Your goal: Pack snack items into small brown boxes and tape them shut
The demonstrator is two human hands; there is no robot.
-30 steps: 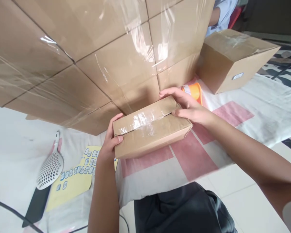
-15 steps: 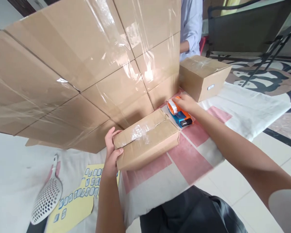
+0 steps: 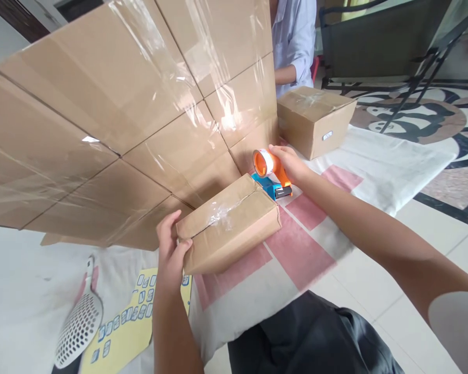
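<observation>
Right fingers (image 3: pixel 280 151) grasp an orange-and-blue tape dispenser (image 3: pixel 282 174) at 1 o'clock; left fingers (image 3: pixel 166 227) grip a small carton (image 3: pixel 237 224), centre — seemingly part-sealed, tape (image 3: pixel 221 212) mid-seam, gap toward 8 o'clock; stacked cartons (image 3: pixel 179 145) rise at 11.

Your left hand (image 3: pixel 173 248) hides part of the box (image 3: pixel 230 223); toward the tabletop's (image 3: pixel 237 306) near edge, the sheet's (image 3: pixel 127 345) labels (image 3: pixel 106 348) are illegibly small.
</observation>
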